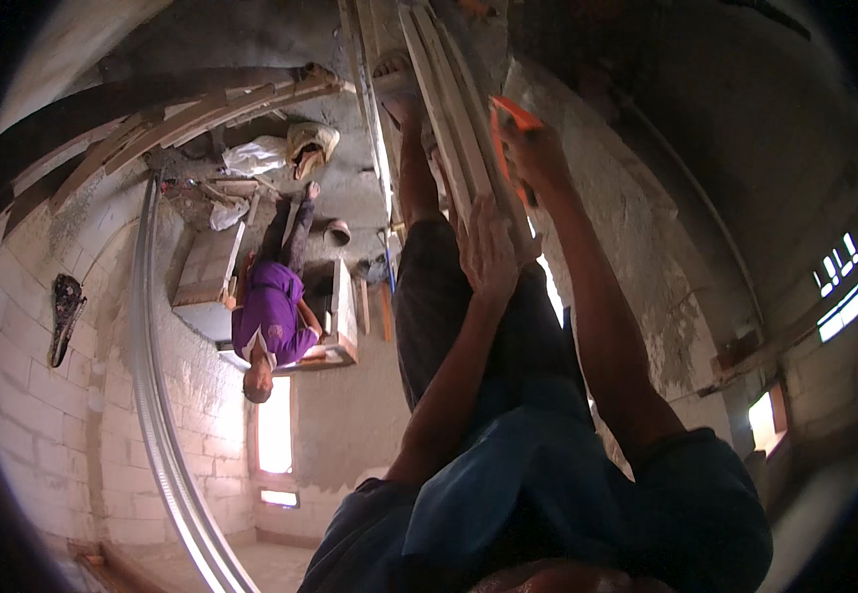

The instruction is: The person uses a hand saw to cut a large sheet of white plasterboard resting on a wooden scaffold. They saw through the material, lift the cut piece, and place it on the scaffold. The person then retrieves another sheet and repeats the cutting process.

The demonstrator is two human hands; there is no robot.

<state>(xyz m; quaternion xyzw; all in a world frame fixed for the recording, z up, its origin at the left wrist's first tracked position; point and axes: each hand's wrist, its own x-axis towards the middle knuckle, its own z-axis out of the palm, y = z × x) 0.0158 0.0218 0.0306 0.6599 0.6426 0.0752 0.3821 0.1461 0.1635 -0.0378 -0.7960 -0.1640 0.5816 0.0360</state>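
Nearest are the wearer's blue shirt (pixel 488 479) and dark trousers (pixel 434 306), with the timber (pixel 454 119), several long pale pieces side by side, running away from between the knees toward the upper edge. The left hand (pixel 488 252) lies on the near part of this timber, its fingers stretched along the upper face and the thumb out to the right; whether they clamp the wood or only press on it, I cannot tell. Just beyond, on the timber's right side, the right hand (pixel 540 163) has its fingers curled round an orange tool (pixel 518 114), whose lower part is too blurred to make out. The wearer's left foot (pixel 394 71) is just left of the timber's farther stretch. Farther off to the left, a co-worker in a purple shirt (pixel 273 306) appears head-down in the view, between a pale box-like piece (pixel 210 262) and a wooden frame (pixel 346 306). Near that person's feet are a white bag (pixel 256 156) and an open-mouthed sack (pixel 312 143). Long metal strips (pixel 144 336) bend down the left side, before a pale block wall (pixel 29 361) bearing a dark hanging object (pixel 66 316).
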